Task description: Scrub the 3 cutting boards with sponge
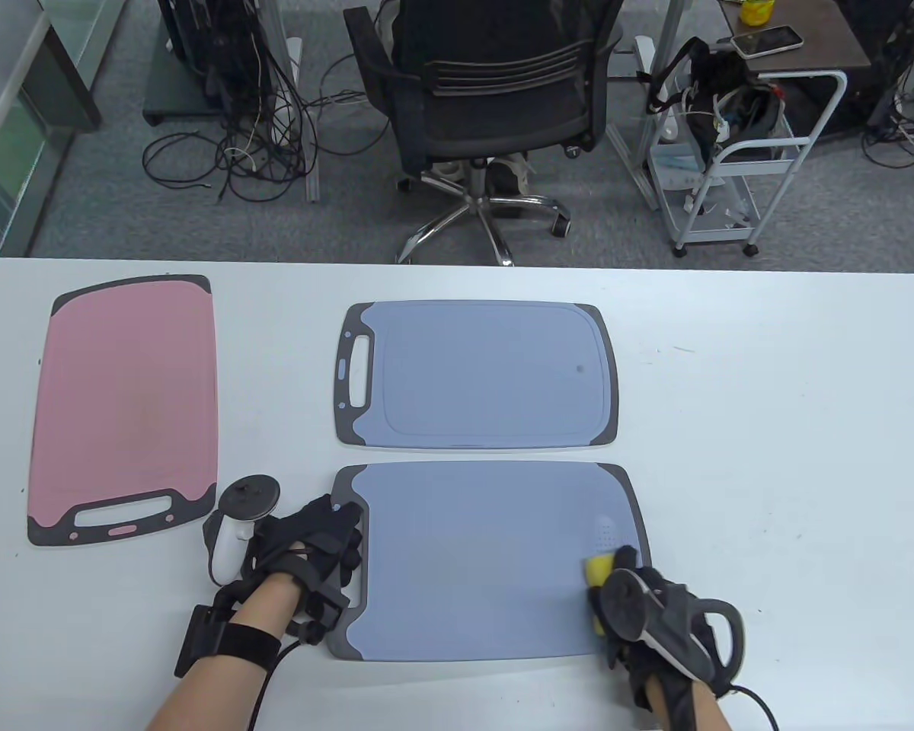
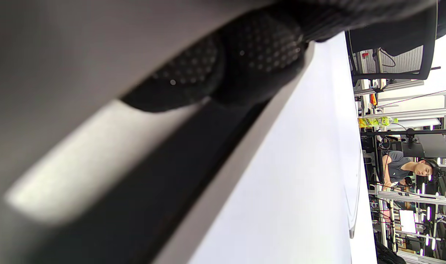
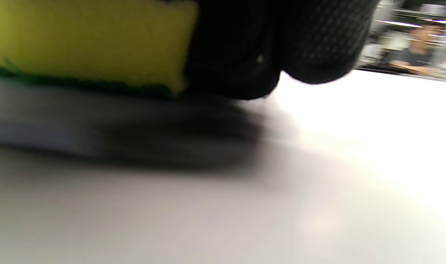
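Note:
Three cutting boards lie on the white table: a pink board at the left, a blue board at the middle back, and a second blue board in front of it. My right hand grips a yellow sponge with a green underside, pressed on the near board's right end. My left hand rests on that board's dark handle end, fingers laid over its edge. The tracker hides most of the right hand's fingers in the table view.
A black office chair stands beyond the table's far edge, with a white cart to its right and cables on the floor at the left. Bare table stretches to the right of the boards. A person sits in the background.

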### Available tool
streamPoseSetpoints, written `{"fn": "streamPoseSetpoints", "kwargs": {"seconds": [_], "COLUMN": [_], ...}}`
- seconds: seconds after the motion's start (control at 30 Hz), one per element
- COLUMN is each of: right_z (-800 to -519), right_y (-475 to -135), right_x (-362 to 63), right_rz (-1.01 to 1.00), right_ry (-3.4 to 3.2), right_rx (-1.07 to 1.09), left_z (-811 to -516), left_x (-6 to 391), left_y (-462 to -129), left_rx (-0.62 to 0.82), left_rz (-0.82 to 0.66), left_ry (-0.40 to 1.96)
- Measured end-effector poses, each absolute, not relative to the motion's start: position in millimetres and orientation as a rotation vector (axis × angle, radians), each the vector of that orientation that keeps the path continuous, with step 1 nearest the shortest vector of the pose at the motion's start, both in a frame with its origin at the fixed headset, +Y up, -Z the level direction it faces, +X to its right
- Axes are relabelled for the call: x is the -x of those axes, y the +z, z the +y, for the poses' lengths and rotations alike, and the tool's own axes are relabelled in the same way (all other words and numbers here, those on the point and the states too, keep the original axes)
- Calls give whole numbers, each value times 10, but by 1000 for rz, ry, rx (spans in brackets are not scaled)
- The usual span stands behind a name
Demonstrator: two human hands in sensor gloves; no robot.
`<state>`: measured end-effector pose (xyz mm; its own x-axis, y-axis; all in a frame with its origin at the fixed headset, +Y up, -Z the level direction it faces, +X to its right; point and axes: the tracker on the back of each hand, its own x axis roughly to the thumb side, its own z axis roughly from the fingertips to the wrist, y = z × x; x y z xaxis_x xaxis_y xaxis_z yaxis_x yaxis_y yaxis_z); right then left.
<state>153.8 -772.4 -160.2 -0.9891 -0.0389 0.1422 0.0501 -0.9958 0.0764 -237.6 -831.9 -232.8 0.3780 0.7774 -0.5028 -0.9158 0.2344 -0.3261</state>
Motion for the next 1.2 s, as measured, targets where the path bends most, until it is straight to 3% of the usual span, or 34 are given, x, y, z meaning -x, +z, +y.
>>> {"fn": "streamPoseSetpoints", "kwargs": {"seconds": [0.17,0.3,0.4,0.53,0.7,0.8,0.9,1.1,1.2], "right_z": [-7641,-7620,-7619,-7676,-7760,-7754,-7730,-7647,-7631], "right_y": [-1561,-1440,-1485,-1541,-1467,-1477,-1543,-1455,-1362], "right_x": [-26,510,256,-745,-2135,-2350,-1848,-44,431], "right_rz": [-73,-21,-51,-87,-162,-210,-161,-51,-8], "right_ry": [-2962,-2872,-2897,-2981,-3098,-3095,-3072,-2923,-2871], "right_rx": [841,1040,944,589,-31,-142,152,885,1068], "left_z": [-8320,-8316,-8314,-8312,-8311,-8309,-8308,-8307,-8305], "left_x": [2376,2374,2374,2372,2370,2369,2370,2370,2368], "left_y": [-2328,-2325,-2326,-2327,-2327,-2326,-2326,-2318,-2317], "left_rx": [642,649,649,646,638,633,634,630,632], "left_rz": [254,252,250,249,250,252,252,253,252], "left_ry": [1190,1196,1195,1191,1181,1176,1177,1174,1178]}}
